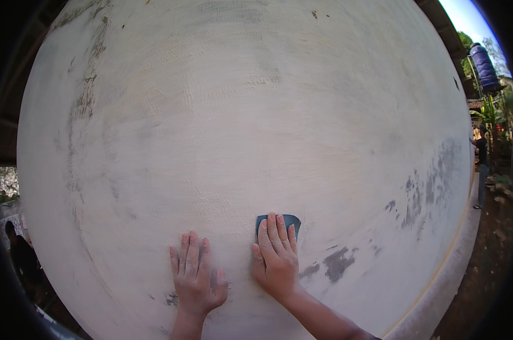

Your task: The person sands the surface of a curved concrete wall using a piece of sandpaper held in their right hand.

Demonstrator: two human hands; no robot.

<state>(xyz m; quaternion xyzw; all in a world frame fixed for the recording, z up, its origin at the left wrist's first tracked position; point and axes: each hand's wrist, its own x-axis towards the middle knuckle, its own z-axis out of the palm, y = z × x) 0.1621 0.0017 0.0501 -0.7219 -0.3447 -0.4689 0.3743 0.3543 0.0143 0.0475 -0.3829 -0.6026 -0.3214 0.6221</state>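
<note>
A whitish plastered wall (239, 148) with dark bare patches and rough trowel-like ridges fills most of the head view. At the lower middle, my right hand (277, 259) lies flat over a dark blue-grey sheet of sandpaper (290, 221), pressing it to the wall; the sheet's top edge shows above and between the fingertips, the rest is hidden under the palm. To the left of it, my left hand (195, 276) rests on the wall with its fingers apart and nothing in it. Pale dust coats the fingers of both hands.
A person (481, 165) stands by the wall's far right end, and another person (23, 255) is in shadow at the far left. A blue water tank (485, 68) rises at the upper right. A ledge (447, 289) runs along the wall's foot beside brown ground.
</note>
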